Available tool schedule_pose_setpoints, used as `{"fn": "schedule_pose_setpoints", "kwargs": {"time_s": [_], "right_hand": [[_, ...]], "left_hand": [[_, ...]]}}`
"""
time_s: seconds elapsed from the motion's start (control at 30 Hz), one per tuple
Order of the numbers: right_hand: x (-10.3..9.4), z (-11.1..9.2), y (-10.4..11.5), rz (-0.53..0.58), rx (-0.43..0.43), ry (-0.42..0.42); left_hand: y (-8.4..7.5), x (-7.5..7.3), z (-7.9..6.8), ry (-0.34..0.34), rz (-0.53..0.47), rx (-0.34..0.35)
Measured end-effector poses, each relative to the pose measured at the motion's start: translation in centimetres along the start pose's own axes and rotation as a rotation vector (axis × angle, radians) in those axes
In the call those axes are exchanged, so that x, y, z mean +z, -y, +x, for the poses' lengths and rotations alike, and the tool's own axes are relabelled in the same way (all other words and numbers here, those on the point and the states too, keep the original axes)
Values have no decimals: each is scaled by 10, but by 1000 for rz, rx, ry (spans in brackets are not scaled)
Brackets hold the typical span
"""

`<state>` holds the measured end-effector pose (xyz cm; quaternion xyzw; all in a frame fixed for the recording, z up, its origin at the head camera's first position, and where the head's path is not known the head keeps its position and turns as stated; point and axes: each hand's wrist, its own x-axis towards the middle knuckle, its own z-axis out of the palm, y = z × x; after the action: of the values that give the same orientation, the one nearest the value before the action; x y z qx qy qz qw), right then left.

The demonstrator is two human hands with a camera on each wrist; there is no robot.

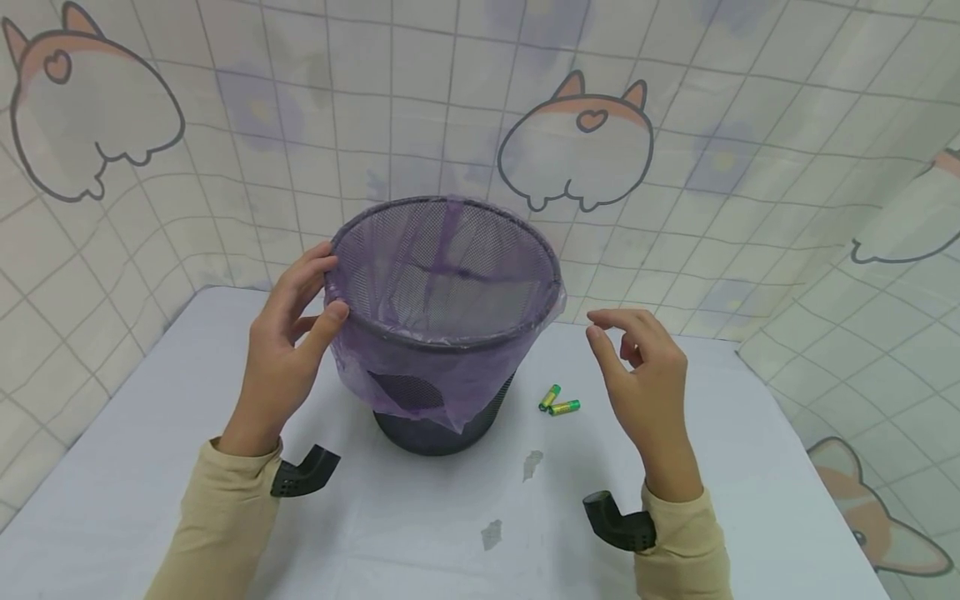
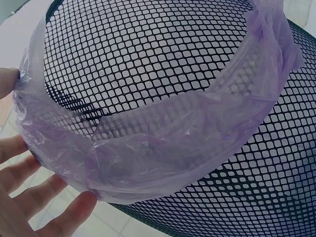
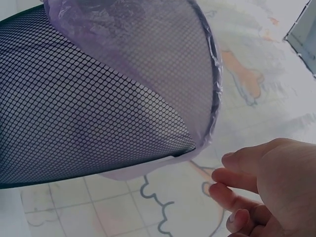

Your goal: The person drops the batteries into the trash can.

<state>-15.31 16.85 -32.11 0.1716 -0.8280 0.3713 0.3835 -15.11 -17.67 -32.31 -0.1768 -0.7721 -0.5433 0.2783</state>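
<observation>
A black mesh wastebasket point(image 1: 431, 433) stands on the white table, with a thin purple bag point(image 1: 450, 379) inside it and folded down over its rim. At the basket's left side, my left hand point(image 1: 288, 342) touches the bag-covered rim with fingertips and thumb spread apart. In the left wrist view its fingers point(image 2: 74, 212) lie along the folded bag edge. My right hand point(image 1: 645, 367) is off to the right of the basket, fingers loosely bent and holding nothing. The right wrist view has that hand point(image 3: 266, 187) just apart from the bag's edge.
Two green batteries point(image 1: 564, 407) lie on the table between the basket and my right hand. Two small grey patches point(image 1: 491, 535) show on the white tabletop point(image 1: 397, 533) in front of the basket. Tile-patterned sheeting point(image 1: 420, 108) with cartoon animals hangs behind and beside the table.
</observation>
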Motion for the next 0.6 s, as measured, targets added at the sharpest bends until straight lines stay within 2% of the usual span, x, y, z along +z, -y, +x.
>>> {"fn": "schedule_pose_setpoints", "kwargs": {"time_s": [0.6], "right_hand": [[-4,-9,-10,-33,26,9]], "left_hand": [[1,0,0,-1,-21,-4]]}}
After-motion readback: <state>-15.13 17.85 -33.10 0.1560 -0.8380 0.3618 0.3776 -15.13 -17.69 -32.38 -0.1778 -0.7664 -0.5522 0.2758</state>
